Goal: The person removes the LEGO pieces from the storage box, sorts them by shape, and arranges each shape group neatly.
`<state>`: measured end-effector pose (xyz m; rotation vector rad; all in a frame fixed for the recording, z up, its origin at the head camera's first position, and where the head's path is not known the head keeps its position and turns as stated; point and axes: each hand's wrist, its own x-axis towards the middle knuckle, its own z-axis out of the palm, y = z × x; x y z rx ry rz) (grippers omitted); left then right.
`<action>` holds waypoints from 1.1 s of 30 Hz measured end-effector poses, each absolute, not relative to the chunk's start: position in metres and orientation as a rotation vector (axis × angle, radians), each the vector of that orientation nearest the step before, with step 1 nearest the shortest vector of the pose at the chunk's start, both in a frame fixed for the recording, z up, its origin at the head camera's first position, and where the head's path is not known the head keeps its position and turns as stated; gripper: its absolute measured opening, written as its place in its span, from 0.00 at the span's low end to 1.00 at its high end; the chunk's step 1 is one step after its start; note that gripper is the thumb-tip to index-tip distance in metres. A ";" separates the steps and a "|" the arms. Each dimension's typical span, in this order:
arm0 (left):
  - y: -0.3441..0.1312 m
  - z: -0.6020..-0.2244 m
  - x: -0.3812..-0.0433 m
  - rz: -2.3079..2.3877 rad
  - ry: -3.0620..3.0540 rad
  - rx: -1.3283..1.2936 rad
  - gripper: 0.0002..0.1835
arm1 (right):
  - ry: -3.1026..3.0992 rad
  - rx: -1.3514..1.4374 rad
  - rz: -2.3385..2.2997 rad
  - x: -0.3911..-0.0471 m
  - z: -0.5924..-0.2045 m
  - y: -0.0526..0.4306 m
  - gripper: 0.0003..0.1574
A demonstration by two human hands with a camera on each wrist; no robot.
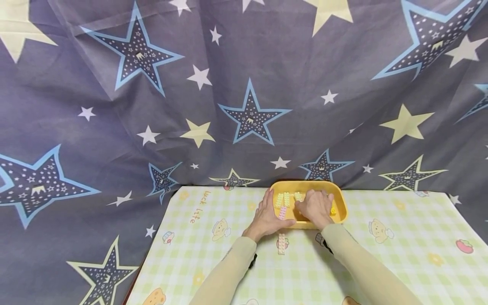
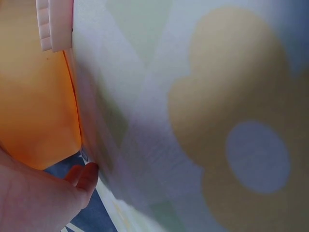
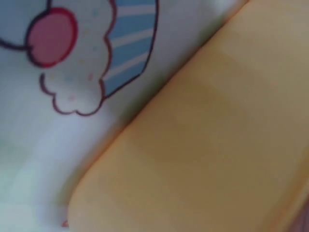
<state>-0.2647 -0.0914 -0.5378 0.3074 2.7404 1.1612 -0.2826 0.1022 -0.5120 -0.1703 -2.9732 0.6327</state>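
Observation:
In the head view, the left hand (image 1: 265, 216) holds the front left corner of a yellow plastic tray (image 1: 278, 185), fingers along its left side and thumb by the front rim. Over the tray's middle, the right hand (image 1: 317, 206) reaches down inside with its fingers bent; its fingertips are hidden. Two pale yellow-green toy bricks (image 1: 286, 199) stand at the left inside, and another pale brick (image 1: 298, 196) is beside the right fingers. A lilac-pink brick (image 1: 282, 213) lies near the left hand. A bright yellow brick (image 1: 333, 210) sits at the right end.
A pale pink brick (image 1: 281, 244) lies on the table in front of the tray. The table wears a green checked cloth (image 1: 400, 254) with cartoon prints. Behind it hangs a dark star-patterned curtain (image 1: 305, 127). The right wrist view shows mostly the tray's outer wall (image 3: 203, 135).

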 end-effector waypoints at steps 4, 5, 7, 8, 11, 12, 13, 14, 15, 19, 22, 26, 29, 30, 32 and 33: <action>-0.091 -0.540 -0.264 1.161 2.744 0.309 0.75 | -2.971 -0.173 0.637 -0.275 -0.505 0.105 0.35; -0.091 -0.541 -0.264 1.163 2.745 0.315 0.75 | -2.973 -0.177 0.635 -0.273 -0.503 0.105 0.35; -0.090 -0.541 -0.263 1.170 2.747 0.326 0.75 | -2.976 -0.183 0.642 -0.269 -0.498 0.106 0.35; -0.090 -0.541 -0.263 1.172 2.747 0.331 0.75 | -2.979 -0.186 0.642 -0.266 -0.496 0.106 0.35; -0.090 -0.540 -0.263 1.175 2.746 0.339 0.76 | -2.980 -0.183 0.639 -0.260 -0.489 0.107 0.34; -0.090 -0.540 -0.263 1.181 2.746 0.339 0.76 | -2.978 -0.181 0.636 -0.258 -0.487 0.107 0.34; -0.090 -0.541 -0.263 1.177 2.747 0.338 0.76 | -2.978 -0.178 0.629 -0.255 -0.484 0.107 0.34; -0.090 -0.541 -0.263 1.176 2.746 0.334 0.76 | -2.974 -0.175 0.626 -0.253 -0.482 0.106 0.34; -0.090 -0.541 -0.263 1.173 2.748 0.330 0.76 | -2.965 -0.167 0.632 -0.250 -0.479 0.106 0.33; -0.091 -0.540 -0.262 1.163 2.758 0.319 0.77 | -2.920 -0.135 0.652 -0.237 -0.472 0.104 0.31; -0.091 -0.539 -0.262 1.160 2.762 0.322 0.77 | -2.883 -0.112 0.665 -0.227 -0.469 0.103 0.31; -0.091 -0.538 -0.263 1.144 2.768 0.329 0.77 | -2.855 -0.090 0.682 -0.211 -0.467 0.101 0.29; -0.092 -0.538 -0.263 1.146 2.768 0.333 0.77 | -2.850 -0.074 0.694 -0.199 -0.467 0.100 0.26; -0.092 -0.538 -0.263 1.148 2.766 0.332 0.78 | -2.847 -0.067 0.693 -0.195 -0.467 0.100 0.26; -0.092 -0.537 -0.263 1.160 2.759 0.333 0.78 | -2.845 -0.056 0.692 -0.186 -0.468 0.099 0.25; -0.093 -0.537 -0.263 1.163 2.758 0.332 0.79 | -2.843 -0.052 0.693 -0.183 -0.469 0.098 0.24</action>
